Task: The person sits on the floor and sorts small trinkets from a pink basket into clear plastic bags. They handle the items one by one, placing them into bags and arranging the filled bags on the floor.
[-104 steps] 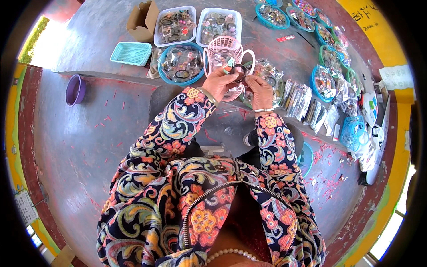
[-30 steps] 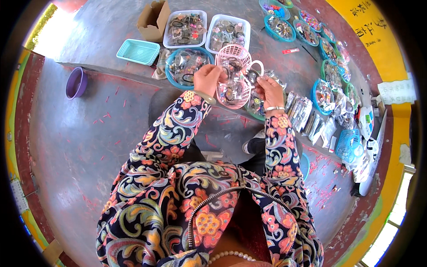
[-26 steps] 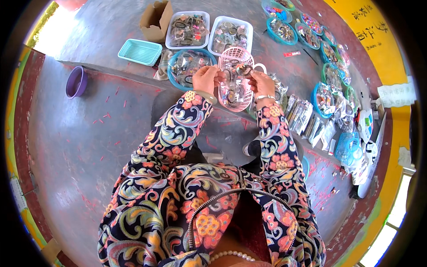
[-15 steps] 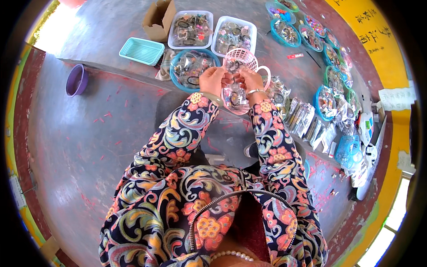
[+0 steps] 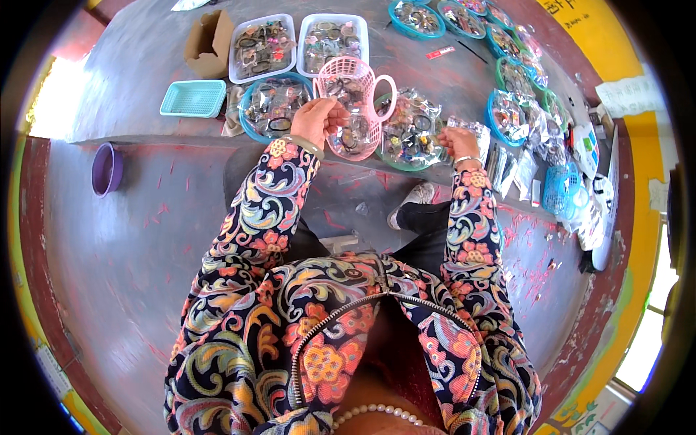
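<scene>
The left hand [image 5: 319, 119] grips the pink plastic basket [image 5: 353, 109] by its near rim, at the ledge's edge. Right of the basket, the right hand [image 5: 458, 143] rests on packets in a teal tray [image 5: 412, 138] (fingers unclear). Bare floor lies left, below the ledge.

Left hand [image 5: 317, 119] at pink basket [image 5: 353, 109]

She wears a dark zip-up jacket [image 5: 319, 319] swirled with orange, yellow and cream paisley flowers, zip half open over a red top. Pearl necklace [image 5: 377, 413] at six o'clock; a bangle [image 5: 464, 161] circles her right wrist.
</scene>
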Demonstrator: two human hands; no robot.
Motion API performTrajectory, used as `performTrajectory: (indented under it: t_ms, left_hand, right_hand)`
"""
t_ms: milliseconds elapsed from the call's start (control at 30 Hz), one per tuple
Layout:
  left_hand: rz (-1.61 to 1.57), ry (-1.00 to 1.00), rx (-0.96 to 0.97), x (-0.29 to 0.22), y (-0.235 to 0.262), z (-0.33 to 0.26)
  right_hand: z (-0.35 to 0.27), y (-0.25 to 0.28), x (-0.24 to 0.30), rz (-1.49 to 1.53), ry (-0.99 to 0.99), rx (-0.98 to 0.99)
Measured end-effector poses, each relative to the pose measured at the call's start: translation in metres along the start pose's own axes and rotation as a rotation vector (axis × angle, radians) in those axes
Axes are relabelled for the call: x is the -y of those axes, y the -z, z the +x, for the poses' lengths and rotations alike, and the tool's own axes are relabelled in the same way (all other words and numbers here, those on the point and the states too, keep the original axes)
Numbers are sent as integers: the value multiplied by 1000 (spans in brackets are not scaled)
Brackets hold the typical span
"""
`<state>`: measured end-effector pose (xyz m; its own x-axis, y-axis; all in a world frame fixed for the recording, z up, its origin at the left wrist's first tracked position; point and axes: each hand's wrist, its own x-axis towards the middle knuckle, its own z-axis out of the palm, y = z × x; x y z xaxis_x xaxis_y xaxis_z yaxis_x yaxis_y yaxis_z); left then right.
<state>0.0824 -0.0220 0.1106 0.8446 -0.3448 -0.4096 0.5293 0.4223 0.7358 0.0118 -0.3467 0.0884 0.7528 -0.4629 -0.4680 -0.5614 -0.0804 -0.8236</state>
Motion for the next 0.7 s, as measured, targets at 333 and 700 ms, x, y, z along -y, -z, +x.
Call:
performTrajectory:
  t_ms: [333, 700]
  left_hand:
    - [212, 90, 82, 6, -8, -4]
    - [236, 93, 88, 12, -7, -1]
  right_hand:
    - [-13, -55, -65, -1162, 556, -127]
    - [-12, -77, -81, -1443, 630, -273]
